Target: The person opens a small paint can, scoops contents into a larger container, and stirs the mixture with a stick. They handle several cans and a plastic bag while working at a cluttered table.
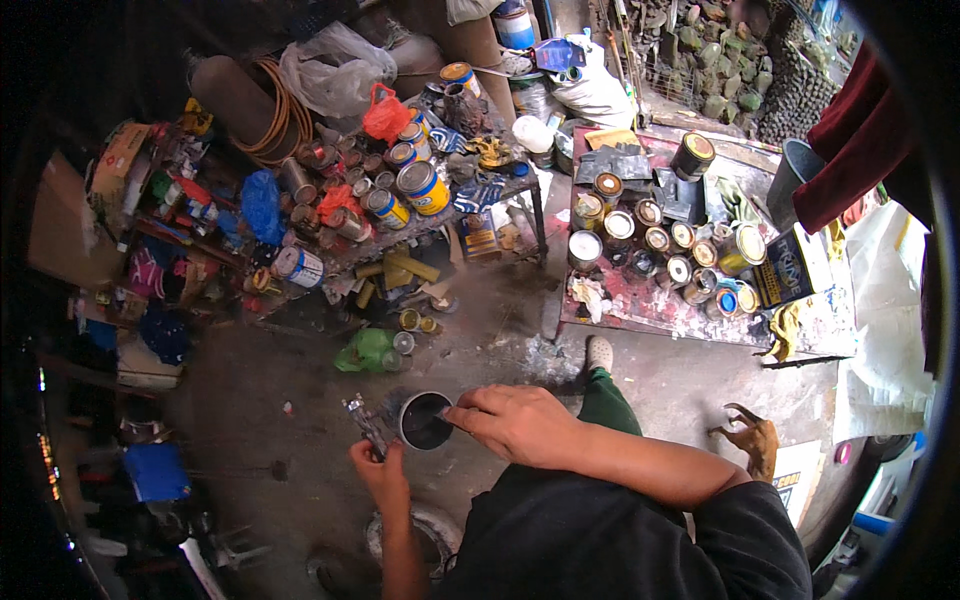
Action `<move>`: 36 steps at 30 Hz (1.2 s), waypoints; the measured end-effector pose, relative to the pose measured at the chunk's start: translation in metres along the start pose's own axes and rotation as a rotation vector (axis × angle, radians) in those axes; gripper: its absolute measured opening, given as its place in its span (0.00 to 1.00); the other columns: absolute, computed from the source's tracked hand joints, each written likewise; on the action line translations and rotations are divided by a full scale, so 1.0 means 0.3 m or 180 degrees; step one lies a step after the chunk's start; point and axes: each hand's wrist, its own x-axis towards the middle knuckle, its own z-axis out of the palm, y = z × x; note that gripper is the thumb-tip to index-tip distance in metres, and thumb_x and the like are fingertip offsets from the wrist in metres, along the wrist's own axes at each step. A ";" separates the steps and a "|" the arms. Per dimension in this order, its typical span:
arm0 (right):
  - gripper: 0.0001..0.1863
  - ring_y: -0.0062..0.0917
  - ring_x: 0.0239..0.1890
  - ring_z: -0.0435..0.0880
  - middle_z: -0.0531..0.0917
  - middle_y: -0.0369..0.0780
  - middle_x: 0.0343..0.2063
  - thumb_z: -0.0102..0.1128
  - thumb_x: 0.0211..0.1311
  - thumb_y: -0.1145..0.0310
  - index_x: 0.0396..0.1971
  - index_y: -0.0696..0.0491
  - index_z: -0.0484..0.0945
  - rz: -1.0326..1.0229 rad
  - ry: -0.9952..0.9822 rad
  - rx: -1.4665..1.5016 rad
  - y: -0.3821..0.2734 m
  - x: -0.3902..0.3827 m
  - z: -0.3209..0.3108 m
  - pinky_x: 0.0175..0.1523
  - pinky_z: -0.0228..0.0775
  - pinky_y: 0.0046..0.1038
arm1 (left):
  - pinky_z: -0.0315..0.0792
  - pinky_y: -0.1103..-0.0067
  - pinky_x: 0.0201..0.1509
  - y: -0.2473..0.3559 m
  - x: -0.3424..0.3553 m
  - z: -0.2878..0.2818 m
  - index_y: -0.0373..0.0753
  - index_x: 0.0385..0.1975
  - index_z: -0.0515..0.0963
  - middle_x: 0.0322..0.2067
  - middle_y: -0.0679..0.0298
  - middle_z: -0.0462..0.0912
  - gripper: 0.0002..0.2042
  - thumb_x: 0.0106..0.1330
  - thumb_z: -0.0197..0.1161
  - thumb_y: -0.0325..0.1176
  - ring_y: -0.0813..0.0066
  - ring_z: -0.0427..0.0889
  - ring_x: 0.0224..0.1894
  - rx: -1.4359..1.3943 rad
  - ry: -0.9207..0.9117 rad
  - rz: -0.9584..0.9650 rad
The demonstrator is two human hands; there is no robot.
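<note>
My left hand (383, 474) is closed round a silvery metal tool (368, 425) that looks like a spray gun. Right beside the tool is a round grey metal cup (424, 428) with a dark inside; whether the two are joined I cannot tell. My right hand (510, 422) reaches across from the right, its fingers pinched together at the cup's right rim. What sits between those fingertips, if anything, is too small to make out. Both hands are held above the floor, in front of my black shirt.
A bench (390, 245) at the upper left is crowded with paint cans, bags and rags. Several open cans stand on a paint-stained table (640, 318) at the right. Beside my right elbow is a brown dog (755, 440). A green plastic bag (366, 350) lies on the floor ahead.
</note>
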 end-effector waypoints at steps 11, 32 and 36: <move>0.19 0.42 0.43 0.86 0.81 0.44 0.40 0.63 0.63 0.69 0.54 0.53 0.78 0.0162 -0.0097 0.0732 -0.083 0.007 -0.011 0.43 0.81 0.42 | 0.69 0.78 0.51 0.107 0.049 -0.032 0.36 0.46 0.75 0.43 0.67 0.80 0.11 0.67 0.63 0.29 0.79 0.76 0.43 -0.0323 -0.0123 0.0060; 0.14 0.38 0.37 0.87 0.83 0.42 0.38 0.63 0.65 0.70 0.49 0.55 0.81 -0.0084 0.0005 -0.0004 -0.078 0.038 -0.069 0.40 0.81 0.38 | 0.68 0.80 0.47 0.076 -0.034 0.011 0.39 0.42 0.71 0.37 0.69 0.75 0.14 0.60 0.68 0.23 0.80 0.73 0.39 -0.0717 -0.0291 -0.0369; 0.13 0.41 0.38 0.87 0.84 0.44 0.39 0.62 0.67 0.70 0.50 0.55 0.81 0.0371 0.0091 0.0029 -0.082 0.014 -0.063 0.41 0.80 0.38 | 0.68 0.81 0.45 0.047 -0.067 0.031 0.40 0.42 0.71 0.35 0.70 0.73 0.16 0.59 0.72 0.24 0.81 0.72 0.37 -0.0852 -0.0209 -0.0484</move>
